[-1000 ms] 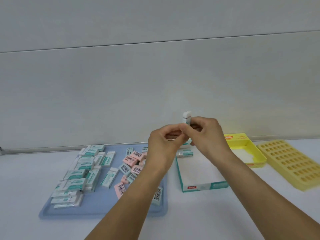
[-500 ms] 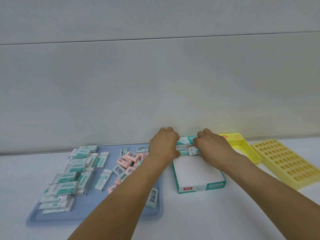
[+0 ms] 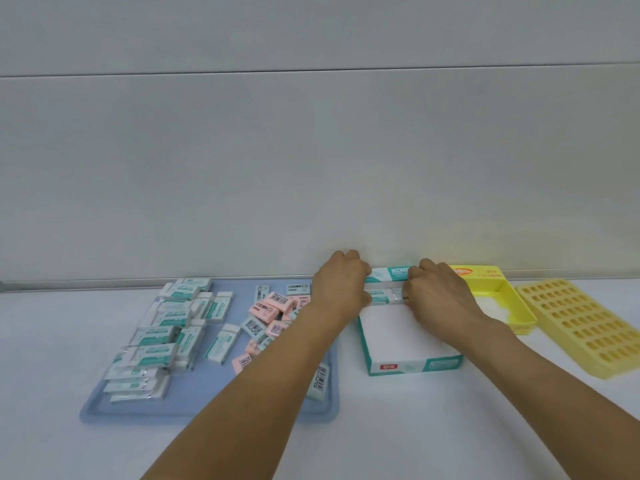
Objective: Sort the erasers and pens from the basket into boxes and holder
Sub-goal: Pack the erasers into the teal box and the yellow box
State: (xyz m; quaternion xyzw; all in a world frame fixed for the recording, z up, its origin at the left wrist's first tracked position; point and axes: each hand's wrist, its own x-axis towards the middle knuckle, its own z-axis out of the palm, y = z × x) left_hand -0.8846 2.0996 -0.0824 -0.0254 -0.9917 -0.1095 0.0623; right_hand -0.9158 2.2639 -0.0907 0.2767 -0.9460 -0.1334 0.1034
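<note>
A teal-and-white box [image 3: 415,365] stands open in the middle of the table. A few white erasers with teal sleeves [image 3: 385,295] lie in a row along its far wall. My left hand [image 3: 341,282] curls over the box's far left corner, thumb beside the row. My right hand [image 3: 438,294] pinches the right end of that row with its fingertips. On the left, a blue tray [image 3: 207,412] holds several white-teal erasers [image 3: 162,336] and pink erasers [image 3: 266,308]. No pens are in view.
A yellow box [image 3: 519,308] stands open right of the teal box, against the wall. Further right lies a yellow holder [image 3: 581,329] with several rows of holes. A grey wall rises directly behind everything.
A second ago both hands held one white eraser up in the air. They came down and forward and set it against the teal box's far wall, where they stay.
</note>
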